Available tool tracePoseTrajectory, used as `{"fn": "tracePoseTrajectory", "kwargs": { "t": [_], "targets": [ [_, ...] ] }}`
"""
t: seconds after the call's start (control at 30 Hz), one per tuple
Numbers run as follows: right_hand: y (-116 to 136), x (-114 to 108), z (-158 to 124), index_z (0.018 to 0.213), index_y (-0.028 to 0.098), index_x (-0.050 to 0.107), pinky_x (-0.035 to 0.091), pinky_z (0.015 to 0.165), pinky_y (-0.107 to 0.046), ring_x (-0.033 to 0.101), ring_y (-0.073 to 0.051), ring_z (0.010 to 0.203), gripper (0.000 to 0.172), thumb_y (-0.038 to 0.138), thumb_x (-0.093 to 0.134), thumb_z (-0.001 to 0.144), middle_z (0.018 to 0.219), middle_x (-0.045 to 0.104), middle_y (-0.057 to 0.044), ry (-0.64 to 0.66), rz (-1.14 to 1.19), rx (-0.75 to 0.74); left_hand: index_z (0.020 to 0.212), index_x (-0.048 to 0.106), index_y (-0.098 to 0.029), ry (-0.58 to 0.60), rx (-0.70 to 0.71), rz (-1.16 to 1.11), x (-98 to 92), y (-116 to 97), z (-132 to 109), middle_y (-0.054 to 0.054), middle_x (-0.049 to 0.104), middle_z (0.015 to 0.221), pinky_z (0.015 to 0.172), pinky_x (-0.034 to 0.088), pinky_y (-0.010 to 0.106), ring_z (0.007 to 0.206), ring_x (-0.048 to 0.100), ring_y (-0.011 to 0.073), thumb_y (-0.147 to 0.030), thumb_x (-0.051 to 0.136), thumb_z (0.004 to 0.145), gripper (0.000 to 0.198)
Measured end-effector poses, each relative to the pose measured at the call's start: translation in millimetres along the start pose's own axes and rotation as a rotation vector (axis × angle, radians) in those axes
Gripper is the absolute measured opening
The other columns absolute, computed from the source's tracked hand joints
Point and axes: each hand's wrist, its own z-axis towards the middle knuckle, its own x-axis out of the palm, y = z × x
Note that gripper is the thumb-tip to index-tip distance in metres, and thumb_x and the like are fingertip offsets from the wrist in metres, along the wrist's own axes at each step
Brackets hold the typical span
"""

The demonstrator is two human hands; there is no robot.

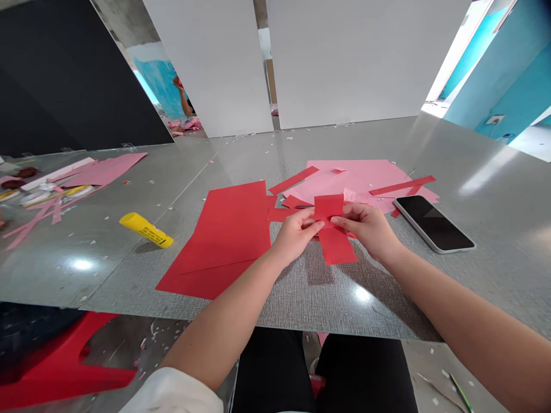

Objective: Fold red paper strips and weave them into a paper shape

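A narrow strip of red paper [336, 244] hangs between my two hands, raised a little over the table. My left hand [300, 229] pinches its left edge with thumb and fingertips. On the opposite edge, my right hand [365, 226] grips the same strip, thumb in front. The strip looks bent or creased near the thumbs, its lower part slanting toward me. Large red paper sheets [228, 229] lie to the left of my left hand. Behind my hands are pink paper sheets [365, 172] with several red strips [402, 186] on them, partly hidden by my fingers.
A yellow glue stick [146, 229] lies on the left of the grey table [181, 166]. To the right rests a phone [434, 223]. Pink paper scraps and tape rolls [55, 192] are at far left. White and black panels stand along the back; another person's arm [184, 97] shows through a gap.
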Motion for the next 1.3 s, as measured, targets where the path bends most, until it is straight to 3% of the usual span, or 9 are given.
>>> {"fn": "tracePoseTrajectory", "kwargs": {
  "t": [0.33, 0.63, 0.9, 1.1, 1.3],
  "targets": [
    [2.6, -2.1, 0.2, 0.069, 0.018, 0.063, 0.047, 0.063, -0.026, 0.054, -0.009, 0.062, 0.022, 0.038, 0.070, 0.065, 0.070, 0.061, -0.001, -0.036, -0.030, 0.023, 0.115, 0.056, -0.018, -0.093, 0.051, 0.247, -1.2, 2.6, -0.1, 0.009, 0.066, 0.101, 0.080, 0.048, 0.035, 0.087, 0.063, 0.0194, -0.030, 0.055, 0.082, 0.035],
    [1.6, -1.5, 1.3, 0.066, 0.017, 0.063, 0.044, 0.059, -0.024, 0.051, -0.008, 0.059, 0.023, 0.039, 0.070, 0.066, 0.066, 0.059, 0.000, -0.046, -0.021, 0.047, 0.122, 0.049, -0.020, -0.143, 0.042, 0.275, -1.5, 6.9, 1.0, 0.002, 0.065, 0.080, 0.067, 0.047, 0.028, 0.073, 0.061, 0.0150, -0.032, 0.055, 0.081, 0.043],
    [0.5, -2.5, 1.0, 0.067, 0.018, 0.063, 0.045, 0.060, -0.026, 0.052, -0.010, 0.060, 0.026, 0.043, 0.068, 0.066, 0.068, 0.060, -0.001, -0.046, -0.047, 0.037, 0.112, 0.055, -0.019, -0.090, 0.047, 0.249, 0.1, 1.1, -1.5, 0.003, 0.065, 0.079, 0.069, 0.048, 0.029, 0.078, 0.061, 0.0170, -0.034, 0.053, 0.082, 0.033],
    [0.0, -1.6, 1.8, 0.066, 0.018, 0.062, 0.046, 0.057, -0.027, 0.051, -0.011, 0.059, 0.029, 0.046, 0.066, 0.067, 0.067, 0.059, -0.003, -0.052, -0.094, 0.010, 0.118, 0.053, -0.021, -0.042, 0.045, 0.205, 1.8, -1.0, -1.5, 0.006, 0.067, 0.093, 0.075, 0.050, 0.032, 0.081, 0.063, 0.0179, -0.030, 0.052, 0.084, 0.035],
    [-1.3, -1.5, 1.1, 0.070, 0.018, 0.061, 0.048, 0.062, -0.028, 0.055, -0.012, 0.065, 0.027, 0.044, 0.065, 0.069, 0.073, 0.061, -0.003, -0.020, -0.098, 0.013, 0.117, 0.054, -0.021, -0.038, 0.057, 0.233, 0.9, 2.1, -0.6, 0.006, 0.068, 0.090, 0.075, 0.050, 0.033, 0.081, 0.064, 0.0184, -0.028, 0.053, 0.083, 0.035]
  ]
}}
